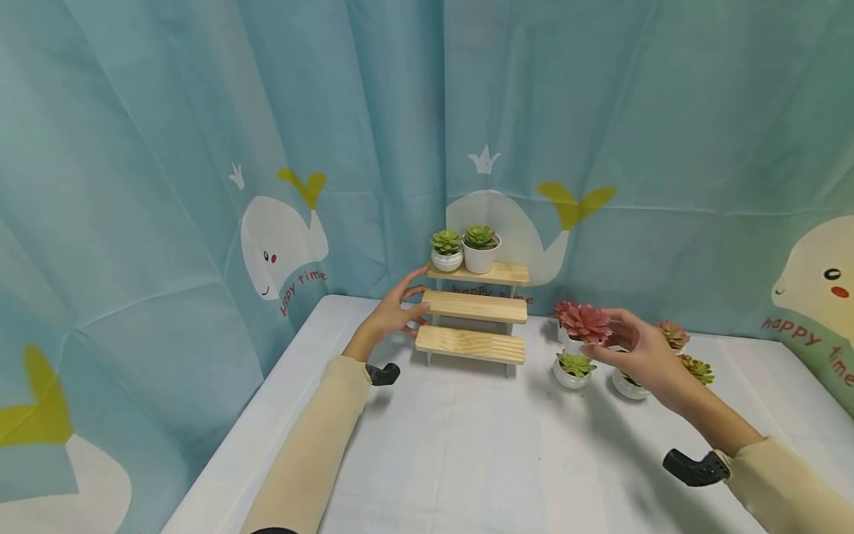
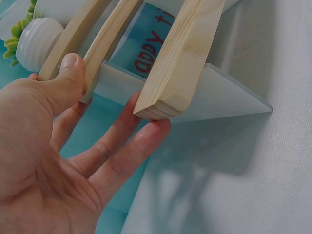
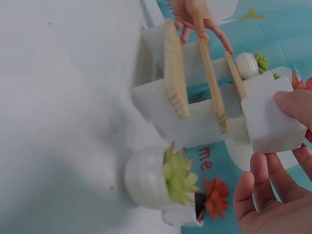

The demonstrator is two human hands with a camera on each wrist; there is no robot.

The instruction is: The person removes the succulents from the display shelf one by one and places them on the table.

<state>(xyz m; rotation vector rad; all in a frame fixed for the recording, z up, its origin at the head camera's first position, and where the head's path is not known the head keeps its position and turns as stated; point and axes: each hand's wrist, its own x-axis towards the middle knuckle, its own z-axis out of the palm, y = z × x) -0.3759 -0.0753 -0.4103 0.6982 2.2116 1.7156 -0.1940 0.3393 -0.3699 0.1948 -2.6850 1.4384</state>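
My left hand [image 1: 394, 311] grips the left end of a three-tier wooden plant stand [image 1: 474, 305]. In the left wrist view the thumb lies on the middle plank [image 2: 95, 58], and two fingertips touch the end of the lowest plank [image 2: 163, 105]. Two green succulents in white pots, a rounder one [image 1: 447, 251] and a taller one [image 1: 480, 251], stand on the top tier. To the right of the stand, my right hand [image 1: 643, 352] holds a red succulent [image 1: 586, 324] by its white angular pot [image 3: 273, 122], thumb on one side and fingers on the other.
Below and around the right hand, several potted succulents stand on the white-covered table [image 1: 467, 445]: a green one [image 1: 571, 371], another partly hidden [image 1: 630, 386], a reddish one [image 1: 674, 335] and a red-edged green one [image 1: 697, 368]. A blue whale-print curtain [image 1: 400, 133] hangs behind.
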